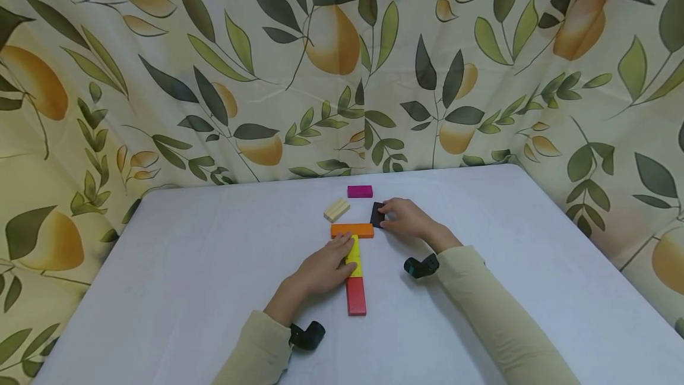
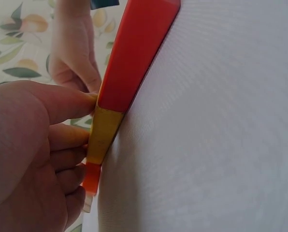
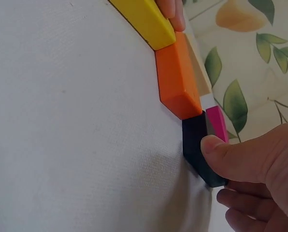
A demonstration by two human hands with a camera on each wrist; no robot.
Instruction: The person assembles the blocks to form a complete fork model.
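In the head view, my left hand [image 1: 322, 267] rests on the yellow block [image 1: 355, 252], fingertips and thumb pressing its top. The red block [image 1: 356, 297] lies end to end with the yellow one, on the side nearer me. Across the yellow block's far end lies an orange block [image 1: 352, 231], forming a T shape. My right hand [image 1: 410, 220] pinches a black block [image 1: 376, 215] beside the orange block's right end. The right wrist view shows the thumb on top of the black block [image 3: 194, 137], whose corner meets or nearly meets the orange block [image 3: 178, 79].
A pale cream piece [image 1: 336, 210] with lines along it lies slanted behind the orange block. Farther back is a magenta block [image 1: 360, 191]. A white cloth [image 1: 203, 290] covers the table, and a fruit-and-leaf patterned curtain [image 1: 299, 117] hangs behind it.
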